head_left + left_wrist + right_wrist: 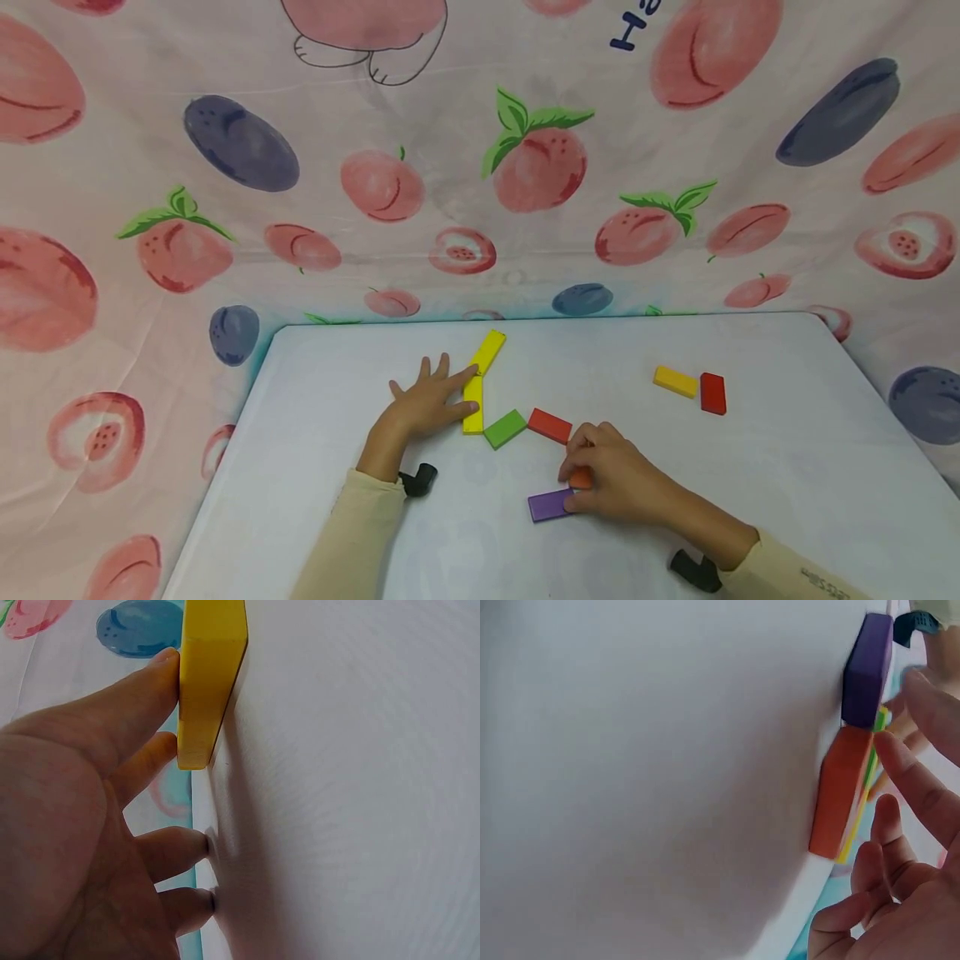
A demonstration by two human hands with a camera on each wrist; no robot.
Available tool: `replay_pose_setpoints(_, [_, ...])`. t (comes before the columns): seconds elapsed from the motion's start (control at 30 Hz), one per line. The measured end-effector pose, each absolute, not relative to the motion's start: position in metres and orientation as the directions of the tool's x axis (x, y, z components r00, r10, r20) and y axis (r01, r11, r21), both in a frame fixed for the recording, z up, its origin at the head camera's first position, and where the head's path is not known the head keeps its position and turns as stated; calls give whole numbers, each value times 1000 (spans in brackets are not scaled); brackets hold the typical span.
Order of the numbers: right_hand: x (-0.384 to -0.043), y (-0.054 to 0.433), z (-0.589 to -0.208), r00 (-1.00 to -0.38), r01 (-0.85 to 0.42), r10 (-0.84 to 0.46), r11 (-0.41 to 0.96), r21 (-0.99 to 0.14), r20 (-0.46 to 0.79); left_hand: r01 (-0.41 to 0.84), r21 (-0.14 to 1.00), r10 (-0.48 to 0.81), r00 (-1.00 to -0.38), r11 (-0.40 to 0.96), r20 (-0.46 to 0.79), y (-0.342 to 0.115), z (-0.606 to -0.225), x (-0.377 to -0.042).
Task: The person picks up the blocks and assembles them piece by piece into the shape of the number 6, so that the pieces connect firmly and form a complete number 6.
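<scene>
Two yellow blocks stand end to end in the head view, an upper one point(491, 350) and a lower one point(472, 421). My left hand point(423, 406) has its fingers spread, the index fingertip at their joint and the thumb on the lower block. In the left wrist view, thumb and finger touch the side of a yellow block point(206, 690). My right hand point(622, 475) is over an orange block point(581, 478), with its thumb at the right end of a purple block point(550, 506). The right wrist view shows a fingertip at the orange block's end point(840, 795), beside the purple block point(867, 671).
A green block point(506, 429) and a red block point(550, 425) lie between the yellow and orange ones, forming a bent line. Farther right lie another yellow block point(675, 381) and red block point(713, 393). A fruit-print cloth point(525, 275) hangs behind the white table point(300, 417).
</scene>
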State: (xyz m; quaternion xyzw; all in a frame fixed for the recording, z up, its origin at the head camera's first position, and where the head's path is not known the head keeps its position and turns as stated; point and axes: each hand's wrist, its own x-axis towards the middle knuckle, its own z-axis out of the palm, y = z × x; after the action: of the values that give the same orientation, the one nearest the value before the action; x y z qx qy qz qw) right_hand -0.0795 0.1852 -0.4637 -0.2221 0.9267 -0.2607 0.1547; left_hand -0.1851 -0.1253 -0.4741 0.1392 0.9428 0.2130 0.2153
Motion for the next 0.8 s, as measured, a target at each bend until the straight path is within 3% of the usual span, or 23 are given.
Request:
replay_pose_setpoints(0.5, [-114, 245, -442, -956, -237, -292, 803, -547, -13, 175, 470, 361, -867, 865, -342, -126, -477, -187])
replay_pose_setpoints(0.8, [-128, 295, -445, -969, -248, -217, 827, -506, 120, 171, 473, 358, -870, 864, -339, -126, -478, -186])
